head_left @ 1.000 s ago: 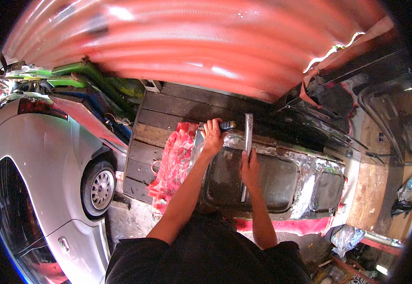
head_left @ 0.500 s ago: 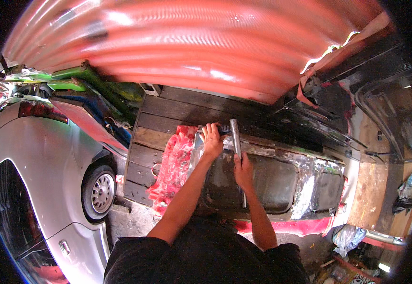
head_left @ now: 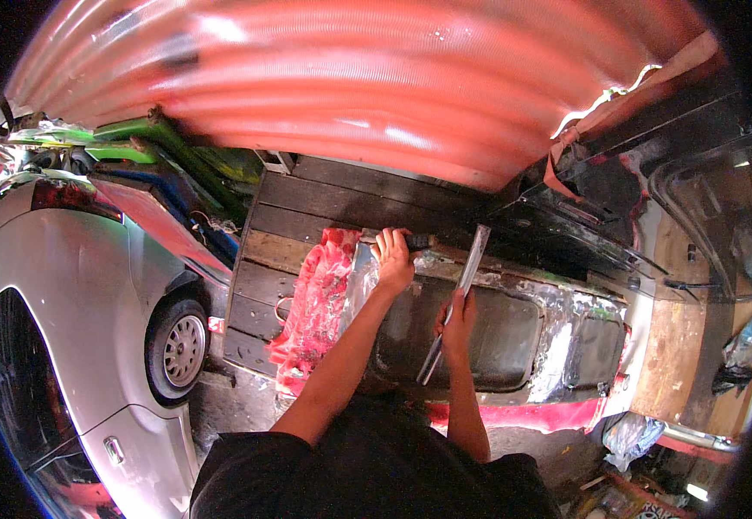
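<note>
Clearly, grips wrapped — left hand point(head_left: 396, 262) round dark handle point(head_left: 422, 241), right hand point(head_left: 457, 323) round metal bar point(head_left: 471, 266).

Leaning left at its far end half a second ago, the metal bar point(head_left: 467, 270) in the right grip point(head_left: 456, 321) now slants the opposite way, far end rightward, near end leftward.

I'm on one head-mounted fisheye looking down at both hands point(head_left: 455, 323), far enough back to catch the car point(head_left: 90, 277) too.
</note>
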A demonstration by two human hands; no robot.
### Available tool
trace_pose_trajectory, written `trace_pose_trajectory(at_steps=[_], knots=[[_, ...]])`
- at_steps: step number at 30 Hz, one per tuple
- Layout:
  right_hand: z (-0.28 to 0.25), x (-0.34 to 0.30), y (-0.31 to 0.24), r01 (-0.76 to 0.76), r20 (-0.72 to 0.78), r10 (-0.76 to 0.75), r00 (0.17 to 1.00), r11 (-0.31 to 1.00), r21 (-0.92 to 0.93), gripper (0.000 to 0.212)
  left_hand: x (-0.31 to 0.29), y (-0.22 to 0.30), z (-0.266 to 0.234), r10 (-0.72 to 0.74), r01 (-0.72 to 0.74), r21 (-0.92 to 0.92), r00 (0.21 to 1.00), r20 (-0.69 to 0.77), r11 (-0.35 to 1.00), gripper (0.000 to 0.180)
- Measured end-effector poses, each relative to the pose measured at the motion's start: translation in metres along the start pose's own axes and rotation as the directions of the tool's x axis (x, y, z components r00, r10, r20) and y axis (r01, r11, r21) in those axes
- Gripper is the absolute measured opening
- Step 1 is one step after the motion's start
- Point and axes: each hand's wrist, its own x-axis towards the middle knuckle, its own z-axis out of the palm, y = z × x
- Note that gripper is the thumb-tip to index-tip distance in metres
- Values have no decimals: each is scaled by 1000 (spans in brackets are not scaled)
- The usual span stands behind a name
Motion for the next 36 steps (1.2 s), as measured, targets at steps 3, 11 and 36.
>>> trace_pose_trajectory(at_steps=[3,11,36], knots=[[-6,-6,2,-58,-11,58,998,998,21,30,5,0,-4,-65,65,-22,998,-18,998,51],[-18,-3,4,-56,-11,55,998,991,-124,29,11,3,-3,-132,130,-25,990,-51,991,50],[-3,67,23,224,121,-189,974,762,-608,37,21,-5,1,-164,156,-107,983,-78,982,53]])
